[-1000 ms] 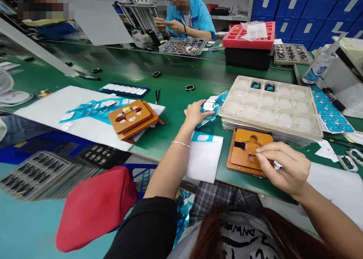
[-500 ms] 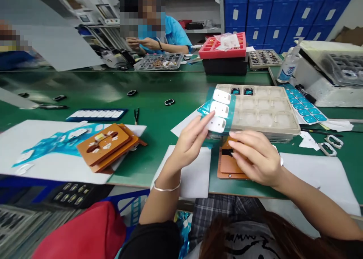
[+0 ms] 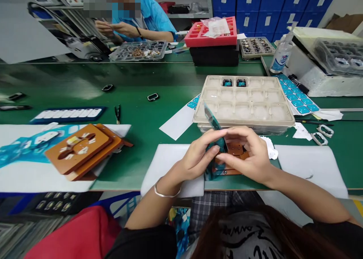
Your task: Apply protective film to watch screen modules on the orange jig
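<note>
My left hand and my right hand meet just above an orange jig plate at the near table edge. Both pinch a teal sticker strip held edge-on between them, its top end rising towards the tray. The fingers of both hands are curled and closed on the strip. The jig is mostly hidden beneath the hands. Right behind them stands a beige compartment tray with two small blue parts in its back row.
Another orange jig stack lies to the left on white paper. Blue sticker sheets, a spray bottle, a red tray and part trays stand behind. A person in a blue shirt works across the green table.
My left hand brought the teal sticker strip from beside the tray down to the jig. My right hand lifted off the jig and took hold of the strip too. The view shifted right.
</note>
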Demonstrator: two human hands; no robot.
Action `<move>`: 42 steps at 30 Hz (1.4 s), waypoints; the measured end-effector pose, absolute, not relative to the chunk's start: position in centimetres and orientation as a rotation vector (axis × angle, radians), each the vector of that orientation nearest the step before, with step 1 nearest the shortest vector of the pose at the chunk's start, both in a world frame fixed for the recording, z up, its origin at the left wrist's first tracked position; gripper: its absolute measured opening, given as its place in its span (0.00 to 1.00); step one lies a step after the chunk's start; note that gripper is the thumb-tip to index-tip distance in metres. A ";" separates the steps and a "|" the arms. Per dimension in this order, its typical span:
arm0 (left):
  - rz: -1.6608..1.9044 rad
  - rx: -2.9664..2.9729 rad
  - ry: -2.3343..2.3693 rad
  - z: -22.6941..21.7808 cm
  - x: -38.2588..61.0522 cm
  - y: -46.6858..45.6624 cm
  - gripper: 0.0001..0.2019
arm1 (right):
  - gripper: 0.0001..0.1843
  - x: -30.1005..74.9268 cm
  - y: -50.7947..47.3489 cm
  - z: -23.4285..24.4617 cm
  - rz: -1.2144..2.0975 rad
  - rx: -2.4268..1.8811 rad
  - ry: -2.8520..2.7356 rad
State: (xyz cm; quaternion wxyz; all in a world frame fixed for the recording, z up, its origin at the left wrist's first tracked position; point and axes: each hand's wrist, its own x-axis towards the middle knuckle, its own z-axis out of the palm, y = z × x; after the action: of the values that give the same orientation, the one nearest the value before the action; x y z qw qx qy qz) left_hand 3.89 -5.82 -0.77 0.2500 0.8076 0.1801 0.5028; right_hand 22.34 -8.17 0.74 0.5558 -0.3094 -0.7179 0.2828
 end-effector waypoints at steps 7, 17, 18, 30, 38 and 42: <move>1.462 2.154 0.501 -0.7 3.2 -5.2 0.18 | 0.14 23.7 -7.0 1.0 0.803 -0.788 -1.488; 2.017 1.451 1.098 0.7 -1.7 -1.3 0.07 | 0.18 27.3 -4.5 1.5 1.224 -0.871 -1.459; 2.016 1.343 1.164 0.5 -2.6 -0.7 0.08 | 0.14 27.3 -4.6 1.5 1.232 -0.888 -1.494; 1.208 0.796 1.400 -0.4 -4.4 1.6 0.17 | 0.06 27.0 -5.1 0.4 0.719 -1.028 -1.999; 1.027 1.146 1.991 -2.2 -4.6 2.3 0.11 | 0.05 26.7 -5.3 -0.7 0.319 -0.965 -2.208; 0.860 1.327 2.187 -3.1 -5.2 2.8 0.09 | 0.05 26.5 -5.3 -0.8 0.301 -0.946 -2.208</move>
State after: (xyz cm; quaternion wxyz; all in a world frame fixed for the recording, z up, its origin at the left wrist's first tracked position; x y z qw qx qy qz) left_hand -5.23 2.81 -3.10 0.2195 0.4798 0.7907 0.3107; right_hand 26.53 -5.33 -0.78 0.3526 -0.3656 -0.8535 0.1165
